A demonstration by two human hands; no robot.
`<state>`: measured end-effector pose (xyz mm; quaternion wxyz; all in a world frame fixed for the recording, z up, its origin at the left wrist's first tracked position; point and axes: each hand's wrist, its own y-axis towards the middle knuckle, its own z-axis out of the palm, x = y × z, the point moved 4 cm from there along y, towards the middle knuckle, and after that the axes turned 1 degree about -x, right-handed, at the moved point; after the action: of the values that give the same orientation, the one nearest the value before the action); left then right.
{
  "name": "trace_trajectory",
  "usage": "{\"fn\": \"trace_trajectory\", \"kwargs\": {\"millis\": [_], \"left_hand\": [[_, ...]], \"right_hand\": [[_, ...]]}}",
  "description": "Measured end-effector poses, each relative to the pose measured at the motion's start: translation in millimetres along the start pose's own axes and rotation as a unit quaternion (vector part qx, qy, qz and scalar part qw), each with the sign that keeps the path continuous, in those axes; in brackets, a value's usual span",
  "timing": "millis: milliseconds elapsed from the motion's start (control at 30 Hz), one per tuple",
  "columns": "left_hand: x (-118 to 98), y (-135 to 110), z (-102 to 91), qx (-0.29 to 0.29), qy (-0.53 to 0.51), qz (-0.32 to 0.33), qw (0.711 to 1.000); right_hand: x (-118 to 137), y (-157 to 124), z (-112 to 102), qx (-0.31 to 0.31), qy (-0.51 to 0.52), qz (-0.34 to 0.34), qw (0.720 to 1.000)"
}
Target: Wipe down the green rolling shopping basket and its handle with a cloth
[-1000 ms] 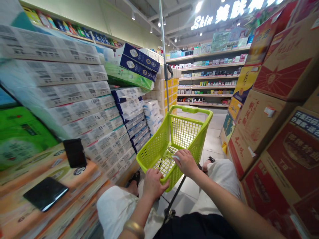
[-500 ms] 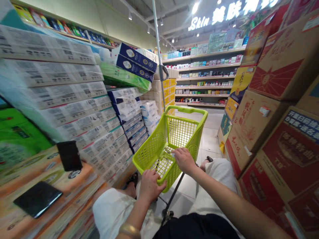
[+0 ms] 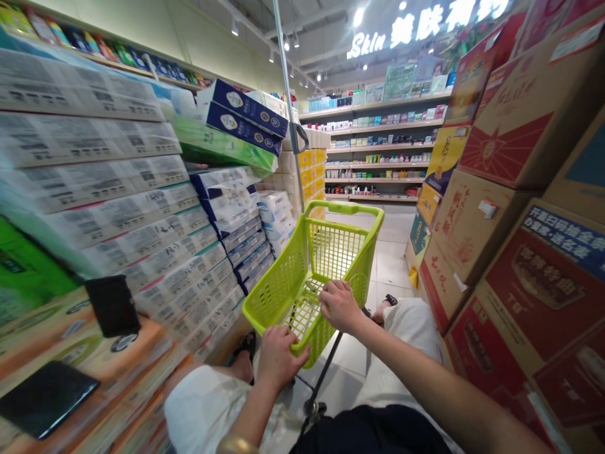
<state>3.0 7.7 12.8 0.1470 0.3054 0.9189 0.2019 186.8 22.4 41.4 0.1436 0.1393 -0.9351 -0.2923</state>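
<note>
A lime-green plastic shopping basket [image 3: 265, 302] with lattice walls stands between my knees, its carry handle [image 3: 345, 207] at the far end. My left hand [image 3: 280, 358] has its fingers hooked over the near rim, thumb on the outside. Further along the right-hand rim, my right hand [image 3: 339, 306] is closed over the edge, its fingertips partly hidden inside the basket. A dark pole [image 3: 324, 372] runs below the basket towards my lap.
Stacked packs of tissue paper [image 3: 155, 208] line the left. A phone [image 3: 47, 397] and a black box-like object [image 3: 113, 306] lie on orange packs. Cardboard cartons [image 3: 477, 221] rise on the right. A thin metal pole [image 3: 287, 75] stands beyond the basket, before stocked shelves [image 3: 378, 148].
The whole view has shifted slightly, so the surroundings and basket sit a little further left. Both hands keep their places on the basket rim.
</note>
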Motion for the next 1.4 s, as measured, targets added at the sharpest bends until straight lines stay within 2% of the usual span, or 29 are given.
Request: {"fn": "trace_trajectory", "kwargs": {"millis": [167,233,300,433,533,700,800,867,933,1000,1033,1167,1233,1300,1400], "left_hand": [[2,0,-1.7,-0.001,0.003,0.003,1.0],[3,-1,-2.9,0.002,0.006,0.007,1.0],[3,-1,-3.3,0.001,0.007,0.011,1.0],[2,-1,-1.4,-0.009,0.001,0.015,1.0],[0,0,-0.1,-0.014,0.001,0.013,1.0],[2,-1,-0.3,-0.006,-0.004,0.008,1.0],[4,-2,0.3,-0.003,-0.006,0.007,1.0],[4,-2,1.3,-0.004,-0.006,0.007,1.0],[4,-2,2.5,-0.003,-0.007,0.005,1.0],[4,-1,3.0,-0.002,-0.007,0.002,1.0],[4,-1,2.9,-0.002,-0.006,0.0,1.0],[5,-2,1.9,0.003,-0.001,-0.003,1.0],[7,-3,1.8,0.007,-0.001,-0.001,1.0],[8,-3,2.1,0.007,0.0,0.002,1.0],[9,-3,2.8,0.002,0.001,0.01,1.0]], "right_hand": [[30,-14,6,0.011,0.019,-0.068,0.997],[27,-13,5,0.028,0.016,-0.116,0.993],[12,-7,3,0.035,0.002,-0.141,0.989],[-25,2,-5,-0.006,-0.031,-0.059,0.998],[-19,-4,-5,-0.023,-0.014,-0.024,0.999],[24,-20,1,0.04,0.032,-0.12,0.991],[19,-16,0,0.07,0.027,-0.16,0.984],[1,-6,-2,0.07,0.01,-0.12,0.99],[-18,3,-4,0.053,-0.011,-0.04,0.998],[-25,6,-5,0.037,-0.022,0.015,0.999],[-22,5,-3,0.036,-0.02,0.019,0.999],[10,-7,3,0.062,0.029,-0.059,0.996],[17,-12,1,0.072,0.055,-0.099,0.991],[10,-12,-5,0.08,0.065,-0.114,0.988],[-13,-3,-13,0.081,0.048,-0.093,0.991]]}}
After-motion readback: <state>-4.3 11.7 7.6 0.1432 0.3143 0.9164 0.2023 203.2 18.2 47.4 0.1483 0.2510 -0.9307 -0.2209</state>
